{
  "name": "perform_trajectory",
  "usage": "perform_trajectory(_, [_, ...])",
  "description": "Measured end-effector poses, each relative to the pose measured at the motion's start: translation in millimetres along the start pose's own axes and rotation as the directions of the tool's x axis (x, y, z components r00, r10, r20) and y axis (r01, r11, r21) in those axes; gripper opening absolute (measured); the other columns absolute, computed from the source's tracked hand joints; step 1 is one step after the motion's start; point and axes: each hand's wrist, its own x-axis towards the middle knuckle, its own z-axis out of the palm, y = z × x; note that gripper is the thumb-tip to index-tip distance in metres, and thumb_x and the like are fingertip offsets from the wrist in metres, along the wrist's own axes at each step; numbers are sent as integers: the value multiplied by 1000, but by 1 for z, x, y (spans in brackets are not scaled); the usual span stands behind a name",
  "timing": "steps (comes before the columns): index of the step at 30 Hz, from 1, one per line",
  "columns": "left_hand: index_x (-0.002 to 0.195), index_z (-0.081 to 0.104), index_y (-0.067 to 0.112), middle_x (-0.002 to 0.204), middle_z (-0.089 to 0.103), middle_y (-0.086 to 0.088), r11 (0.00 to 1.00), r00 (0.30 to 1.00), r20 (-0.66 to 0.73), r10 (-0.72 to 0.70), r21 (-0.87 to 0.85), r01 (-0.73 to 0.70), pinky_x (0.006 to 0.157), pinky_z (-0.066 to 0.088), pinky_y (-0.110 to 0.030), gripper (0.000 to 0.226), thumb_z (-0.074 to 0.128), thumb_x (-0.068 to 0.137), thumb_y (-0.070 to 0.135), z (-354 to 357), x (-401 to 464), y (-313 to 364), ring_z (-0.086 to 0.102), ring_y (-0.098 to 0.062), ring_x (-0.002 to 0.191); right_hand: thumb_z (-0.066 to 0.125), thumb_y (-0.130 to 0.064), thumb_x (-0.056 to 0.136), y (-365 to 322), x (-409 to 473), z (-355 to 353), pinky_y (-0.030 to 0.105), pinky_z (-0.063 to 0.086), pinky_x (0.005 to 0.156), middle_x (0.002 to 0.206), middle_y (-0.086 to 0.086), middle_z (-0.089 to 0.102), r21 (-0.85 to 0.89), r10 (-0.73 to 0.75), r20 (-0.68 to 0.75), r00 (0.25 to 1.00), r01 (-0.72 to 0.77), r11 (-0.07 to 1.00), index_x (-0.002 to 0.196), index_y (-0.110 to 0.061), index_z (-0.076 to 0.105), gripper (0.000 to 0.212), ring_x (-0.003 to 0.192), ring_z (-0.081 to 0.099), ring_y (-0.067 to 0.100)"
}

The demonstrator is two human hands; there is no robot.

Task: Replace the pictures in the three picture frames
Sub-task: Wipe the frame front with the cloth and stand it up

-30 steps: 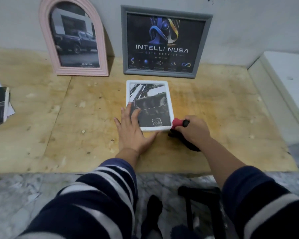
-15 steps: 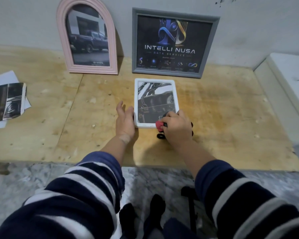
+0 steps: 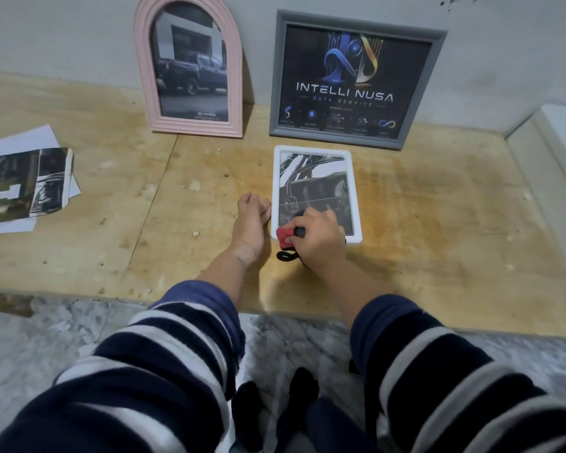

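Observation:
A white rectangular frame [image 3: 314, 152] lies flat on the wooden board [image 3: 438, 223], holding a dark black-and-white car picture. My right hand [image 3: 321, 238] rests over its near edge and grips a small red and black tool [image 3: 285, 235] with a black strap. My left hand [image 3: 251, 220] lies against the frame's left side, fingers loosely bent. A pink arched frame [image 3: 190, 70] with a pickup truck photo leans on the wall. Beside it leans a grey frame [image 3: 356, 83] with an "INTELLI NUSA" poster.
A loose stack of printed pictures and white sheets [image 3: 23, 184] lies at the board's left. A white raised ledge [image 3: 556, 152] borders the right side. Marble floor [image 3: 46, 338] lies below the board's front edge, and a dark object [image 3: 252, 407] shows between my arms.
My right hand moved left with the red tool from beside the frame onto its near edge. My left hand slid off the picture to the frame's left side. The view shifted.

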Motion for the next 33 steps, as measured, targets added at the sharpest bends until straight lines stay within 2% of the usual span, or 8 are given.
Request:
perform_trajectory(4, [150, 25, 19, 134, 56, 1, 1000, 1000, -10, 5, 21, -4, 109, 37, -37, 67, 31, 93, 52, 2, -4, 2, 56, -13, 118, 66, -32, 87, -4, 1, 1, 41, 45, 93, 99, -6, 63, 309, 187, -46, 981, -164, 937, 110, -29, 72, 23, 106, 53, 22])
perform_trajectory(7, [151, 19, 23, 137, 53, 0, 996, 999, 11, 38, 84, -39, 113, 31, -39, 73, 27, 88, 56, 3, -12, 7, 54, -9, 116, 63, -19, 92, -5, 4, -17, 34, 50, 92, 108, 2, 67, 716, 391, -5, 920, -270, 644, 123, -18, 65, 32, 99, 62, 21])
perform_trajectory(10, [152, 16, 22, 143, 49, -4, 969, 996, 41, 79, 229, -86, 113, 28, -36, 58, 19, 100, 47, -1, -14, 9, 49, -14, 127, 58, -22, 96, 13, 7, -39, 37, 55, 88, 112, 3, 66, 798, 535, 44, 844, -352, 490, 131, -23, 59, 35, 96, 65, 24])
perform_trajectory(16, [149, 26, 13, 139, 51, -4, 762, 981, 58, 187, 622, -182, 94, 34, -22, 53, 44, 99, 21, -1, -14, 18, 51, -23, 124, 62, -23, 93, 48, 15, -65, 40, 50, 95, 117, 5, 65, 664, 569, -95, 817, -373, 648, 121, -22, 62, 29, 104, 62, 27])
perform_trajectory(19, [148, 28, 8, 144, 42, -9, 590, 968, 116, 221, 775, -227, 104, 38, -31, 59, 51, 95, 20, 8, -4, 33, 47, -26, 127, 64, -24, 91, 57, 28, -73, 40, 49, 94, 115, 5, 64, 582, 545, -126, 829, -383, 718, 107, -24, 60, 16, 104, 60, 27])
perform_trajectory(22, [144, 32, 5, 145, 31, -13, 443, 974, 108, 198, 877, -187, 105, 35, -36, 56, 50, 95, 25, 25, 16, 54, 45, -33, 127, 61, -25, 93, 66, 59, -86, 34, 47, 86, 114, 3, 65, 476, 465, -143, 874, -351, 806, 111, -22, 63, 19, 101, 60, 25])
perform_trajectory(26, [135, 43, 6, 137, 38, -13, 390, 985, 56, 162, 913, -117, 102, 40, -39, 49, 48, 95, 34, 22, 37, 60, 50, -34, 118, 60, -25, 93, 71, 89, -88, 27, 41, 78, 110, -2, 66, 364, 381, -154, 912, -307, 879, 113, -23, 66, 21, 91, 55, 16])
perform_trajectory(33, [128, 55, 31, 106, 51, 8, 325, 942, 51, 333, 931, -165, 73, 44, -28, 40, 54, 90, 44, 29, 67, 53, 55, -16, 93, 66, -29, 87, 85, 166, -79, 41, 48, 95, 105, 1, 67, 215, 227, -81, 970, -206, 955, 109, -32, 63, 22, 113, 55, 26])
